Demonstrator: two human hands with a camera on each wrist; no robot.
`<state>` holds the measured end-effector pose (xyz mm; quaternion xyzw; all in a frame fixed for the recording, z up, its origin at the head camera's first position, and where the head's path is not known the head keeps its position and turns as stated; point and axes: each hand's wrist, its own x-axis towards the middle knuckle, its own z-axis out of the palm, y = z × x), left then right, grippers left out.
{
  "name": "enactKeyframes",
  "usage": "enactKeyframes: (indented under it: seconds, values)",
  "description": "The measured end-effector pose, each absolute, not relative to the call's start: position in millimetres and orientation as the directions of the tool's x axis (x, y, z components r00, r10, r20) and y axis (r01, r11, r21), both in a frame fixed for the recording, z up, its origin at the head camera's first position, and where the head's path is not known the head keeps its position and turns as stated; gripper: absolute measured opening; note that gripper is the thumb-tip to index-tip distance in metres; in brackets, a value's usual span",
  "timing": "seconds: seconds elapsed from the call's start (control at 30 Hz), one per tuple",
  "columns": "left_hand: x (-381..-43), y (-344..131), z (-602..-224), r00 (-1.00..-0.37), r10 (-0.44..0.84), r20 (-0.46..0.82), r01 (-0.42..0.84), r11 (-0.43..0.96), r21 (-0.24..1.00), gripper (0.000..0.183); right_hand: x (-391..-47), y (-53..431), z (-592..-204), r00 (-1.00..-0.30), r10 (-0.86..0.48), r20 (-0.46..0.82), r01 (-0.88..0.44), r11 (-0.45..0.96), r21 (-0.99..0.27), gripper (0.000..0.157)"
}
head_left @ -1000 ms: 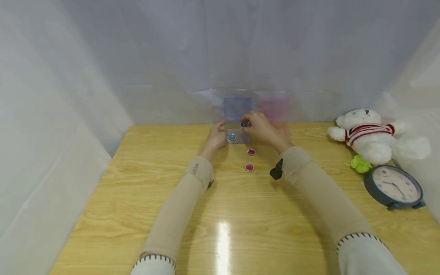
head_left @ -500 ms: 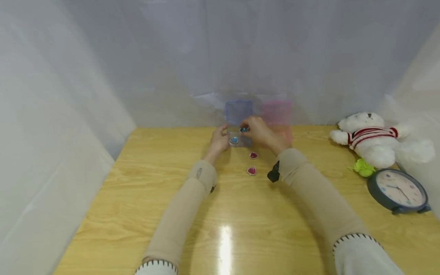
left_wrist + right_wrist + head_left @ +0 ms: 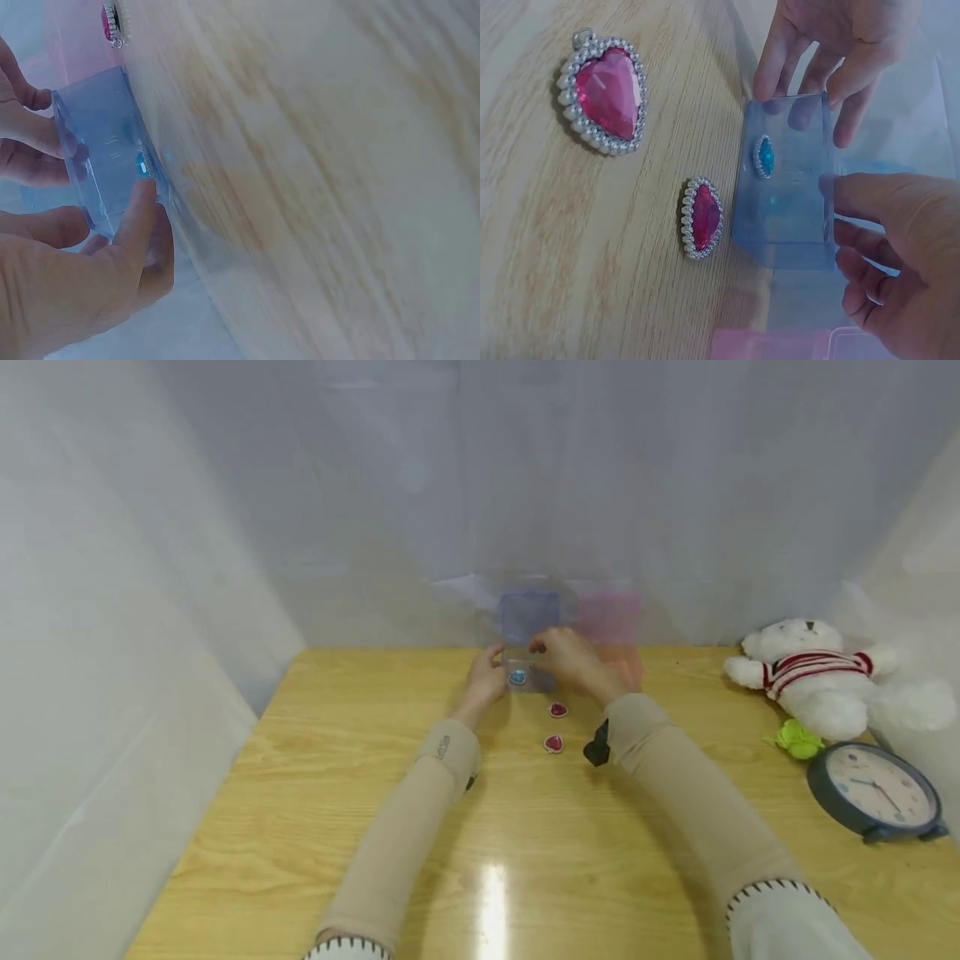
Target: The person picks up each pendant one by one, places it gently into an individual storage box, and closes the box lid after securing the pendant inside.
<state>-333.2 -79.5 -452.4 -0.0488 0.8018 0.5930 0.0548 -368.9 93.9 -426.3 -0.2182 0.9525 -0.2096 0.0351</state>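
A clear blue plastic box (image 3: 799, 240) stands with its lid (image 3: 530, 617) raised against the back curtain. Inside lies a blue gem pendant (image 3: 764, 156) with a silver beaded rim, and a fainter blue patch shows beside it. My left hand (image 3: 486, 680) touches the box's left end with extended fingers, its thumb (image 3: 64, 226) at the rim. Over the opening hovers my right hand (image 3: 572, 658), fingers loosely bent and nothing visible between them. Two heart-shaped pink gem pendants, one nearer (image 3: 609, 94) and one farther (image 3: 705, 217), lie on the table before the box.
A pink box with its lid (image 3: 611, 617) up stands right of the blue one. Along the table's right side are a white plush bear (image 3: 813, 681) in a striped top, a green flower-like item (image 3: 798, 739) and a dark-framed clock (image 3: 877, 789).
The blue gem pendant that my right hand pinched has left its fingers, which have loosened over the box. My left hand stays at the box's end. The head view has shifted slightly.
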Motion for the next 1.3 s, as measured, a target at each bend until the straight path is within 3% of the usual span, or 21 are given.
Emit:
enactKeyframes:
  seconds: [0.23,0.47,0.73,0.87,1.1,1.3]
  values:
    - [-335.4,-74.6,-449.7,-0.991,-0.043,-0.130,-0.137,0.295,0.946,0.064,-366.0,97.2,-421.5,-0.916,-0.392,0.090,-0.388,0.801,-0.456,0.034]
    - [-339.3,-75.5,-449.3,-0.992,-0.035,-0.121,-0.126,0.320,0.939,0.065,-364.1,104.4,-416.5,-0.891,-0.381,0.245,-0.453,0.755,-0.474,0.021]
    - [-344.9,-80.3,-449.6,-0.993,-0.022,-0.113,-0.114,0.367,0.923,0.061,-359.6,114.4,-410.4,-0.867,-0.324,0.379,-0.484,0.730,-0.482,0.017]
    - [-345.6,-82.4,-450.1,-0.993,0.001,-0.117,-0.108,0.369,0.923,0.061,-351.3,122.6,-410.4,-0.873,-0.280,0.400,-0.464,0.729,-0.502,0.022]
    - [-360.3,-91.9,-455.1,-0.994,0.001,-0.113,-0.100,0.446,0.889,0.057,-345.5,144.6,-406.6,-0.813,-0.100,0.573,-0.463,0.708,-0.533,0.041]
    - [-360.4,-107.8,-444.3,-0.999,-0.006,-0.048,-0.045,0.471,0.881,0.051,-344.0,175.1,-407.7,-0.855,-0.018,0.518,-0.377,0.708,-0.597,0.035]
